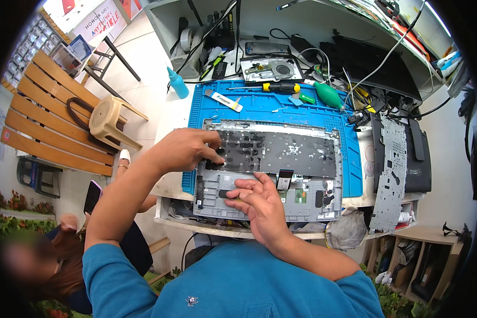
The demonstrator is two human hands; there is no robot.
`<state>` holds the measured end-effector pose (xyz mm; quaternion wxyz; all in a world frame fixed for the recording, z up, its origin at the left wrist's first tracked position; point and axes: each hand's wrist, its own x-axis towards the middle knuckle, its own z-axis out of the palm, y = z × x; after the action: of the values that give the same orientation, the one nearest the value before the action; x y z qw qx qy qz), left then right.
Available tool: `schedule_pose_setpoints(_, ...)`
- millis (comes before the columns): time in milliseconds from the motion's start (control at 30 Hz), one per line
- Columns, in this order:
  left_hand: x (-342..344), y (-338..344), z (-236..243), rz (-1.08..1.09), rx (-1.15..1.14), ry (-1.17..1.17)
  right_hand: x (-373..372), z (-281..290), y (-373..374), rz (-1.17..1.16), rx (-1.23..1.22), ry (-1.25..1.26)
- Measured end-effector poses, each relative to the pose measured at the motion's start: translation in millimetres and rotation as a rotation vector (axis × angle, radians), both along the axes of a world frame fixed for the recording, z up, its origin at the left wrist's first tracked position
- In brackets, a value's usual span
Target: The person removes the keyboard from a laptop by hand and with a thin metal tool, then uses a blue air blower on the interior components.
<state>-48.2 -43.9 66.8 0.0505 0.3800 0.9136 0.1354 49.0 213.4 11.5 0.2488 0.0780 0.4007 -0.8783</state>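
Observation:
A black laptop keyboard (302,155), its backing showing rivets and worn patches, lies in the upper part of a grey laptop top case (314,208). My left hand (188,151) reaches over its left end. Its bent fingers stand apart, with fingertips down on the black surface. My right hand (264,211) is turned partly palm up over the case, its fingers spread. One fingertip touches or nearly touches the keyboard's near edge. A dark ribbon cable (284,179) hangs from that edge beside the right hand. Whatever lies under my left fingertips is hidden.
A blue repair mat (352,159) carries a yellow-black screwdriver (281,87) and green air blower (328,95). A blue bottle (178,85) stands left. A perforated metal plate (392,169) leans at right. A person with a phone (93,196) sits at left, near a stool (108,117).

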Motion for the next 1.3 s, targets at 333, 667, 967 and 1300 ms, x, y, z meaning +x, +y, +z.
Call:
schedule_pose_setpoints(333, 3.4, 4.2, -3.0, -0.022, -0.005, 0.117, 1.0, 1.7, -0.4, 0.006, 0.007, -0.003)
schedule_pose_setpoints(667, -27.9, 5.7, 3.9, -0.251, -0.040, 0.075, 0.5, 1.6, -0.4, 0.002, -0.004, -0.024)
schedule_pose_setpoints(967, -32.2, 5.9, 5.9, -0.229, -0.053, 0.030, 0.4, 8.6, -1.8, 0.002, 0.034, -0.022)
schedule_pose_setpoints(1300, 5.8, -0.3, -5.5, 0.059, 0.014, 0.004, 0.2, 6.0, -0.9, 0.009, 0.025, -0.006)
